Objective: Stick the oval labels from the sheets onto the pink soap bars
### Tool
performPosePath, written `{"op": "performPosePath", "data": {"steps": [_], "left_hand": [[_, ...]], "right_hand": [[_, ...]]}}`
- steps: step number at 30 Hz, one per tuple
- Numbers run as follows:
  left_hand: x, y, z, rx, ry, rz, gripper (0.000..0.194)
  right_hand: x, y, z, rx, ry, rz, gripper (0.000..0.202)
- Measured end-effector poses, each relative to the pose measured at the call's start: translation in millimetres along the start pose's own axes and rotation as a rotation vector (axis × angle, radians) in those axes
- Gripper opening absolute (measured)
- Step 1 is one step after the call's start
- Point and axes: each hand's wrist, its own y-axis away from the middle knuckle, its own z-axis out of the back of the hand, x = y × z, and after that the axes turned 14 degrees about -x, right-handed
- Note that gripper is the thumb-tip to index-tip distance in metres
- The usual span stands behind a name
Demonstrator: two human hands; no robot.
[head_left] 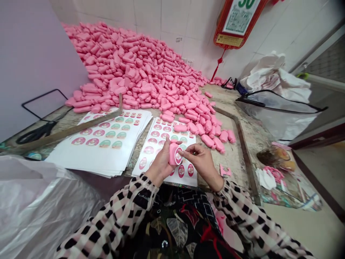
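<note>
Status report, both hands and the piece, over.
Left hand gripping pink bottle. Right hand fingertips at its round label. Sticker sheet beneath; nothing visibly blocking.

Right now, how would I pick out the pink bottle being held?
Find the big pile of pink bottles by the wall, then come down to the right-hand sticker sheet in front. Over that sheet, the left hand holds one bottle while the right hand touches its label. That round label sets it apart; the loose bottles nearby look plain.
</note>
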Motion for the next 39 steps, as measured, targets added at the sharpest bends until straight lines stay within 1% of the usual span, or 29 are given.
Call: {"op": "performPosePath", "data": {"steps": [3, 6, 10, 16, 22, 26, 30, 32, 34, 36, 37, 39], "left_hand": [[2, 1, 0.0, 0.014, 0.003, 0.004, 0.051], [3, 4, -1.8, -0.005, -0.017, 0.008, 0.052], [4, 6, -3.5, -0.012, -0.043, -0.006, 0.054], [6, 3, -0.5, 0.018, -0.046, -0.017, 0.054], [5, 4, -1.7, 0.02, -0.034, -0.015, 0.055], [5, 6, -4.2, 0.009, -0.028, -0.025, 0.054], [6, 7, -4.2, 0.029, -0.028, -0.048, 0.054], [6, 7, -3.0, 0.05, -0.032, -0.046, 0.053], [5, 8, -2.2, 0.054, -0.047, -0.04, 0.053], [4, 9, -2.8, 0.052, -0.06, -0.04, 0.053], [4, 10, -3.7, 0.053, -0.065, -0.048, 0.053], [4, 11, -6.3, 0.049, -0.075, -0.083, 0.052]], "right_hand": [[0, 2, -1, 0.014, 0.054, 0.01, 0.022], [1, 1, -1, 0.03, 0.075, 0.011, 0.022], [2, 1, -2, 0.027, 0.065, 0.008, 0.023], [4, 0, -3, 0.044, 0.065, -0.001, 0.025], [1, 1, -5, 0.05, 0.095, 0.001, 0.032], [5, 2, -2, 0.068, 0.225, 0.072, 0.033], [15, 4, 6, 0.078, 0.474, 0.237, 0.033], [17, 3, 8, 0.069, 0.567, 0.276, 0.035], [14, 0, 9, 0.073, 0.596, 0.241, 0.038], [10, -4, 7, 0.1, 0.522, 0.139, 0.038], [7, -6, 5, 0.113, 0.435, 0.078, 0.037], [3, -8, 1, 0.147, 0.171, -0.053, 0.037]]}}
